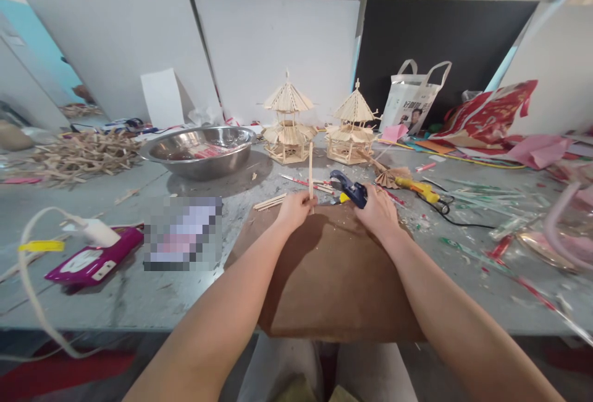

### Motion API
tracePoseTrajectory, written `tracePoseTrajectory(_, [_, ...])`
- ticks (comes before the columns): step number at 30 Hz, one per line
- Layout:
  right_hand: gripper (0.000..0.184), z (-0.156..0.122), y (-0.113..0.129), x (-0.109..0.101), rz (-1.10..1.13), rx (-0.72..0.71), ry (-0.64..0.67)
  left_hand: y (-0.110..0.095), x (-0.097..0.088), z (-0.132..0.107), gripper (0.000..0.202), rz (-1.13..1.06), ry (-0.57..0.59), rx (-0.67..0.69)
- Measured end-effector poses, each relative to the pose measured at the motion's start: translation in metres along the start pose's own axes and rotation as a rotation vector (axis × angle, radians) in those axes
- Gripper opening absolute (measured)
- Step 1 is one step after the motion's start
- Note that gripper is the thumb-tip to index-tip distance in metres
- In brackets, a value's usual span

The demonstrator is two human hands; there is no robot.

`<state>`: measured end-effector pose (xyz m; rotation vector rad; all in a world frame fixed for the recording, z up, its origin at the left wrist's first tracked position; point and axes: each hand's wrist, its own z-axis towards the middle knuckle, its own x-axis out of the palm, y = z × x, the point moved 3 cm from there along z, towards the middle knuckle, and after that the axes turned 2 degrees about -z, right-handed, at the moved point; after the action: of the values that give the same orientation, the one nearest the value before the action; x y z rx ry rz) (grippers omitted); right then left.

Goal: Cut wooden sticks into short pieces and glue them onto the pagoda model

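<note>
My left hand pinches a thin pale wooden stick, which stands upright above the brown board. In my right hand is a dark blue hand cutter; my fingers wrap its handles, and its head points up and left, apart from the stick. A few more sticks lie at the board's far left edge. Something yellow shows just behind the cutter, partly hidden. Behind my hands stand two small pagoda models of wooden sticks, a left one and a right one.
Left of the models sits a steel basin, with a heap of sticks beyond it. A blurred phone-like slab and a purple power strip lie nearer. A yellow glue gun, its cord and plastic scraps spread rightward.
</note>
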<state>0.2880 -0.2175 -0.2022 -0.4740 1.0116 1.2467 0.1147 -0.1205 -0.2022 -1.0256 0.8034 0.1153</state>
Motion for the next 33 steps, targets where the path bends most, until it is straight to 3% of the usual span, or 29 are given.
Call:
tracePoseTrajectory(4, [0.061,0.002,-0.008,0.011,-0.089,0.016,0.146,0.003,0.003,0.000,0.022,-0.128,0.023,-0.040])
tracePoseTrajectory(9, [0.068,-0.003,-0.002,0.020,-0.149,-0.067,0.279,-0.006,0.015,-0.008,0.024,-0.580,0.270,-0.110])
tracePoseTrajectory(14, [0.069,-0.006,-0.002,0.026,-0.134,-0.079,0.302,-0.019,0.012,-0.018,0.027,-0.714,0.486,-0.150])
tracePoseTrajectory(17, [0.065,-0.004,0.000,0.024,-0.062,-0.126,0.239,-0.024,0.010,-0.021,0.028,-0.756,0.581,-0.162])
tracePoseTrajectory(19, [0.053,-0.002,0.005,0.018,0.074,-0.188,0.154,-0.025,0.010,-0.023,0.028,-0.775,0.627,-0.169])
tracePoseTrajectory(22, [0.036,-0.002,0.017,0.008,0.473,-0.246,0.100,-0.026,0.013,-0.026,0.028,-0.794,0.737,-0.189])
tracePoseTrajectory(24, [0.036,-0.005,0.025,0.006,0.802,-0.201,0.217,-0.026,0.015,-0.030,0.028,-0.779,0.844,-0.213])
tracePoseTrajectory(26, [0.037,-0.012,0.033,0.009,1.085,-0.088,0.435,-0.025,0.017,-0.033,0.029,-0.751,0.938,-0.229])
tracePoseTrajectory(29, [0.037,-0.021,0.039,0.014,1.355,0.050,0.712,-0.026,0.019,-0.036,0.029,-0.722,1.011,-0.233])
tracePoseTrajectory(33, [0.031,-0.024,0.040,0.017,1.560,0.128,0.817,-0.028,0.020,-0.036,0.030,-0.726,1.029,-0.236])
